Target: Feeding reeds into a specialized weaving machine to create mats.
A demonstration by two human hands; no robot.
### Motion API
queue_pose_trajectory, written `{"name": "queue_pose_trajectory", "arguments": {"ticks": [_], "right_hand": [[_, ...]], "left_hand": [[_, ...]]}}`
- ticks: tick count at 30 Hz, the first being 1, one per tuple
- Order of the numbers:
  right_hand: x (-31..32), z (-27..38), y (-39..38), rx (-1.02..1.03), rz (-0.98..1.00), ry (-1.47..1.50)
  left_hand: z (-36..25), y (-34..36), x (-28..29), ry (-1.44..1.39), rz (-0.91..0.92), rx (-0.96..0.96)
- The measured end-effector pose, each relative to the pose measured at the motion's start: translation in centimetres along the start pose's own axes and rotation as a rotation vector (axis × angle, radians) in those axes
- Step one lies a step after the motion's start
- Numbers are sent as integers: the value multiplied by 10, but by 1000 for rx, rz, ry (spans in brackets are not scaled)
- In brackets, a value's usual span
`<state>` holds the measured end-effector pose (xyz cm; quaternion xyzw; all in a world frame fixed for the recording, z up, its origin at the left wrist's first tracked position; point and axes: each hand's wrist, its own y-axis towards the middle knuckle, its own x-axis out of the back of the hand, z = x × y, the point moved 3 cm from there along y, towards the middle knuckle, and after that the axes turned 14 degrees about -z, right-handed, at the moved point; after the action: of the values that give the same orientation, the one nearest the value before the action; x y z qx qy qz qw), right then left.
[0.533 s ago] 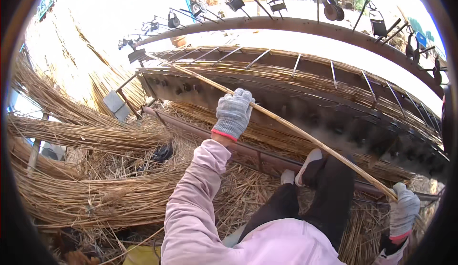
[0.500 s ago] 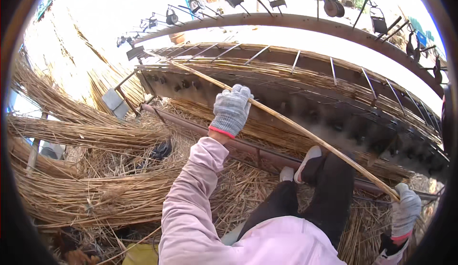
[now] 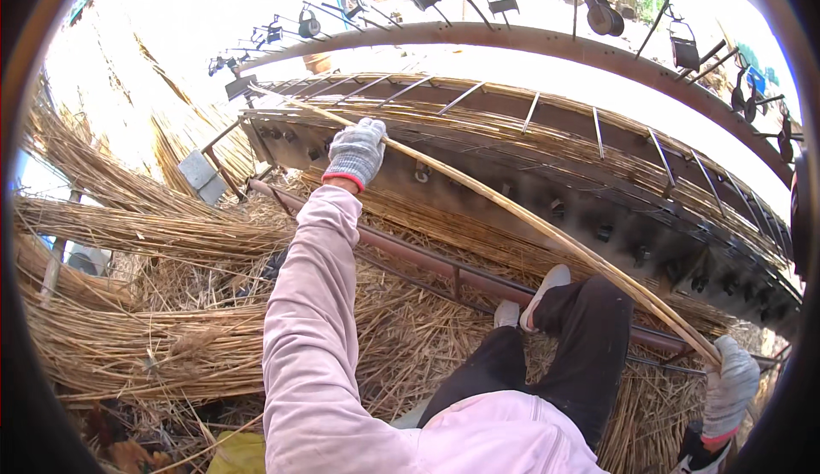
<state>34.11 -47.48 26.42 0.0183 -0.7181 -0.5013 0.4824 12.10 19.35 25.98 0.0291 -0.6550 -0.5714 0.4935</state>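
Observation:
Long tan reed stalks [image 3: 512, 214], at least two side by side, slant across the view from upper left to lower right. My left hand [image 3: 356, 151], in a grey knit glove with a red cuff, is closed around them near their far end. At the lower right my right hand [image 3: 732, 380], gloved alike, grips their near end. The thin tips run past my left hand toward the left end of a long metal frame machine [image 3: 478, 162]. More reeds [image 3: 547, 137] lie along that machine, under a row of thin metal bars.
Big reed bundles [image 3: 171, 346] lie on the left, and loose straw covers the ground. A brown metal rail [image 3: 410, 256] crosses before my feet. Beyond the machine, a curved beam [image 3: 530, 37] carries several hanging clamps and weights. A yellow sack [image 3: 235, 453] lies at the bottom.
My left hand has slid up and left along the reeds, with the arm stretched farther. Two stalks now show apart between my hands. My right hand has barely shifted.

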Motion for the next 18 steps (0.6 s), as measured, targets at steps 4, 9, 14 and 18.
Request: {"name": "queue_pose_trajectory", "arguments": {"ticks": [4, 9, 14, 18], "right_hand": [[-3, -3, 17, 54, -78, 57], [-18, 14, 38, 78, 5, 34], [-27, 9, 96, 390, -405, -268], [-89, -47, 188, 274, -493, -318]], "left_hand": [[-1, 9, 3, -18, -10, 51], [9, 8, -10, -72, -56, 91], [-10, -17, -9, -219, -540, 67], [-52, -64, -10, -470, -357, 352]]}}
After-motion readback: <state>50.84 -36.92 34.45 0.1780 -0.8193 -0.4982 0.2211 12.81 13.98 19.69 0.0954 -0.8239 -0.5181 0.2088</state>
